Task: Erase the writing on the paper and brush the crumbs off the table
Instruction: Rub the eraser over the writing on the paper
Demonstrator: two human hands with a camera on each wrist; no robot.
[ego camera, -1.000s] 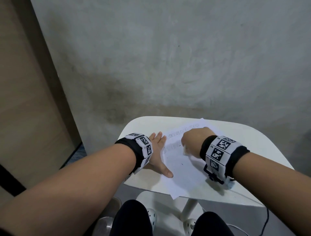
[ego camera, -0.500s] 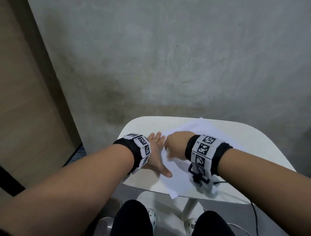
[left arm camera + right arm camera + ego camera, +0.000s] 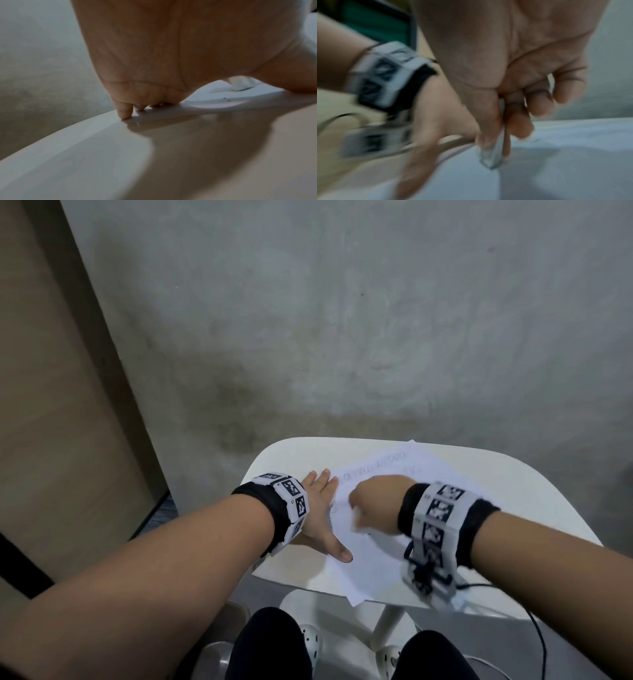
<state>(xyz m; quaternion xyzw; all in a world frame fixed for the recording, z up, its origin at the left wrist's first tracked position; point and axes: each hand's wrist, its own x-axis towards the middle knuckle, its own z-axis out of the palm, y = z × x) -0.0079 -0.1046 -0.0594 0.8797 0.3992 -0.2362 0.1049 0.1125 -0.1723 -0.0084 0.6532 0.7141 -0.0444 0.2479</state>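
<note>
At lower centre, the white sheet of paper (image 3: 373,556) lies on the round white table (image 3: 534,508). The left hand (image 3: 317,518) presses its edge with flat fingers; the right hand (image 3: 373,503) pinches a small white eraser (image 3: 493,158) against it. Faint pencil writing (image 3: 376,465) lies beyond.

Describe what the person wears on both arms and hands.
Both forearms are bare, with no sleeves or gloves. The left wrist and right wrist each carry a black band ringed by white blocks printed with black square codes. A thin black cable trails from the right one.

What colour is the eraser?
White, greyed at its tip: the eraser shows best in the right wrist view.
</note>
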